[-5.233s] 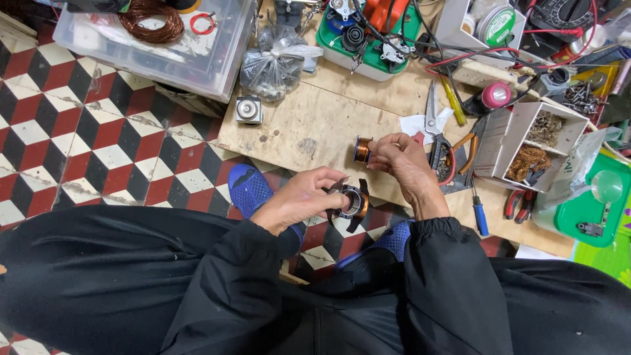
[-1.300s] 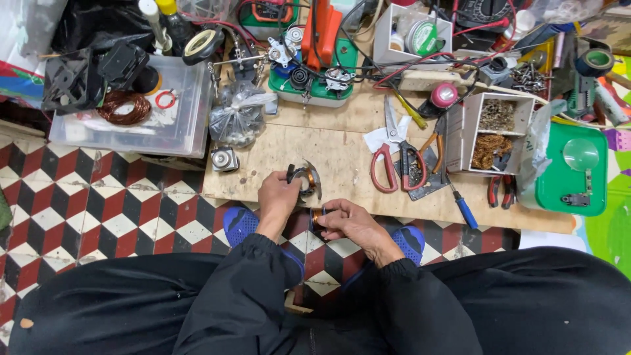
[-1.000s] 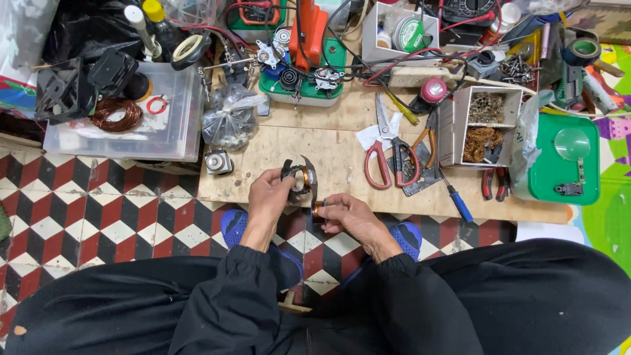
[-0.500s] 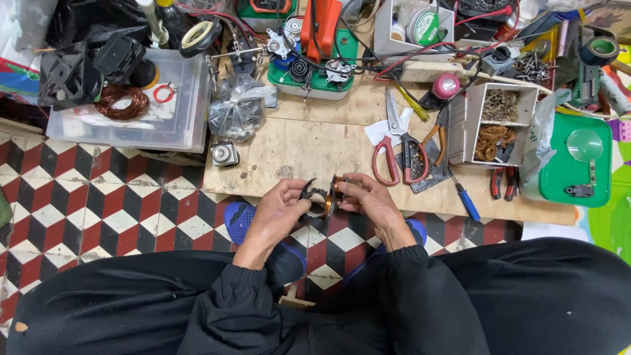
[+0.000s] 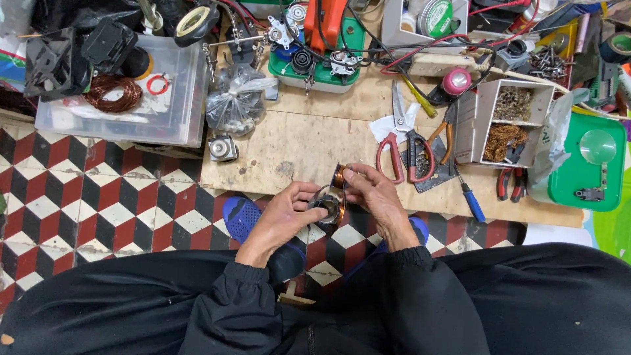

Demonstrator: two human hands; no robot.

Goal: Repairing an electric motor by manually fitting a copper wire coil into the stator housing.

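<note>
Copper wire wound into a small coil [image 5: 339,176] sits pinched in the fingertips of the right hand [image 5: 371,197], just above the near edge of the wooden tabletop [image 5: 309,141]. Directly below it, and touching or nearly so, the left hand [image 5: 286,217] curls closed around a small round metal motor part [image 5: 327,207], gripping it from the left side. The coil lies up and slightly right of that part, and its winding axis seems to run roughly toward the part, though it is too small to be sure. Both hands meet at the body's midline, so neither is clearly nearer. One coil and one motor part are in hand. Further right on the tabletop lie two pairs of scissors [image 5: 402,141] and one blue-handled screwdriver [image 5: 470,202].
</note>
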